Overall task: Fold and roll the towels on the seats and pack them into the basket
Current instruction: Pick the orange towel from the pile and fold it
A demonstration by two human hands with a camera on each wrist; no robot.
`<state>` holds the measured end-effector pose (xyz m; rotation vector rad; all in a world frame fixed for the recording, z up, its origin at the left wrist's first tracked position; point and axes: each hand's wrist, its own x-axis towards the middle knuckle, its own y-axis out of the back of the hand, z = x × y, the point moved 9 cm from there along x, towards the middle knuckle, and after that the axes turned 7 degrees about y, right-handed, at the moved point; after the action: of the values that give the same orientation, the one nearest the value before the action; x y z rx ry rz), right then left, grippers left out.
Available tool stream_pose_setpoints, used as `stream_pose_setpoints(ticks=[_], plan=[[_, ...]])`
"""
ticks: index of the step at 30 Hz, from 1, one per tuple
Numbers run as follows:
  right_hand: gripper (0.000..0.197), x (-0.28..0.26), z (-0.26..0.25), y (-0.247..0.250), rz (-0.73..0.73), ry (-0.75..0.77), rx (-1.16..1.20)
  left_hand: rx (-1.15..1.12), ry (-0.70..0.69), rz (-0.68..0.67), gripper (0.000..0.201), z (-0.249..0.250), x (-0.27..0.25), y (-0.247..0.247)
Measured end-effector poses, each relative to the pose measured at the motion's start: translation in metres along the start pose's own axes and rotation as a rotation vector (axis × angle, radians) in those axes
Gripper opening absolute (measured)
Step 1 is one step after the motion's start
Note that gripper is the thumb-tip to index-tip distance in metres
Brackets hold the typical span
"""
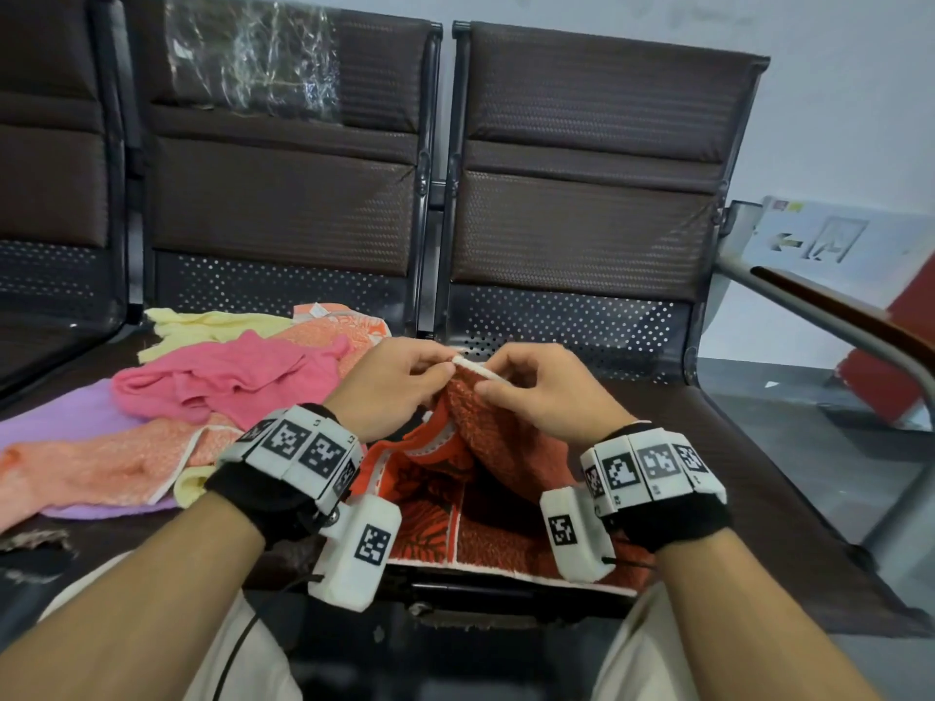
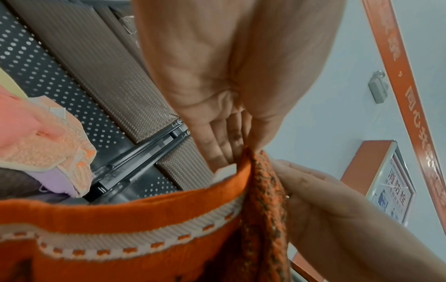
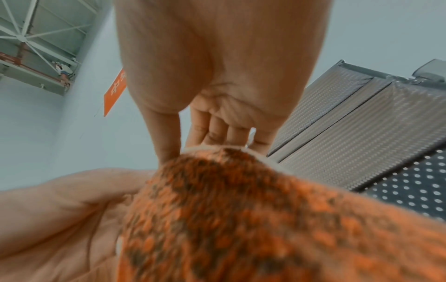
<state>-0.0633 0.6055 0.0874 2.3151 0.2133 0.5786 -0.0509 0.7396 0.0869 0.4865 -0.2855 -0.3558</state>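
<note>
An orange-red patterned towel [image 1: 485, 498] with a white border lies on the right seat, its far edge lifted. My left hand [image 1: 405, 382] and right hand [image 1: 536, 387] both pinch that white-edged border close together above the seat. In the left wrist view the left hand [image 2: 231, 133] holds the orange towel [image 2: 144, 238] at its top fold, with the other hand beside it. The right wrist view has the right hand [image 3: 212, 118] pinching the towel [image 3: 265, 219] from above. No basket is in view.
A pile of loose towels covers the left seat: pink [image 1: 227, 382], pale yellow [image 1: 202, 326], peach [image 1: 101, 462], lilac [image 1: 60, 417]. Brown seat backs [image 1: 582, 169] stand behind. A metal armrest [image 1: 835, 316] borders the right seat.
</note>
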Motion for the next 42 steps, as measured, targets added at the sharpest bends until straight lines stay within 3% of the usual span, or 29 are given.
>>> stream_pose_setpoints(ticks=[4,6,10,12,14,15,18,21,24,27,29,35,38,42], plan=[[0.015,-0.013,0.023,-0.019,-0.371,-0.139,-0.397,0.071,-0.005,0.057,0.027,-0.002,-0.004,0.017],[0.014,-0.017,0.032,-0.017,-0.424,-0.2,-0.509,0.073,0.008,0.079,0.028,-0.004,-0.008,0.025],[0.011,-0.011,0.019,-0.005,-0.25,-0.144,-0.457,0.056,0.099,0.149,0.031,-0.012,-0.014,0.028],[0.034,-0.009,0.009,0.001,-0.106,-0.112,-0.328,0.008,0.182,0.239,0.031,-0.019,-0.016,0.03],[0.052,-0.009,0.004,0.002,-0.066,-0.107,-0.29,-0.034,0.227,0.318,0.032,-0.021,-0.016,0.032],[0.049,-0.01,0.002,-0.001,-0.082,-0.108,-0.306,-0.036,0.232,0.347,0.032,-0.02,-0.015,0.032],[0.016,-0.01,-0.008,0.0,-0.097,-0.046,-0.421,0.008,0.185,0.401,0.031,-0.01,-0.013,0.034],[0.011,-0.016,-0.013,0.002,-0.099,0.019,-0.452,-0.012,0.109,0.305,0.045,0.001,-0.012,0.03],[0.009,-0.027,-0.008,0.014,-0.049,-0.051,-0.302,0.165,0.018,0.134,0.061,0.014,-0.021,0.023],[0.012,-0.034,-0.009,0.034,0.107,-0.085,-0.176,0.265,0.038,-0.049,0.051,0.014,-0.031,0.011],[0.016,-0.034,-0.012,0.049,0.194,-0.084,-0.147,0.275,0.007,-0.083,0.039,0.02,-0.032,0.01],[0.019,0.005,-0.028,0.101,0.413,-0.098,-0.019,0.318,-0.139,0.246,0.017,0.066,-0.007,0.063],[0.02,0.036,-0.035,0.119,0.47,-0.092,0.079,0.342,-0.109,0.338,0.019,0.083,0.022,0.091],[0.003,0.076,-0.038,0.141,0.505,-0.101,0.064,0.377,-0.071,0.424,0.017,0.105,0.066,0.12]])
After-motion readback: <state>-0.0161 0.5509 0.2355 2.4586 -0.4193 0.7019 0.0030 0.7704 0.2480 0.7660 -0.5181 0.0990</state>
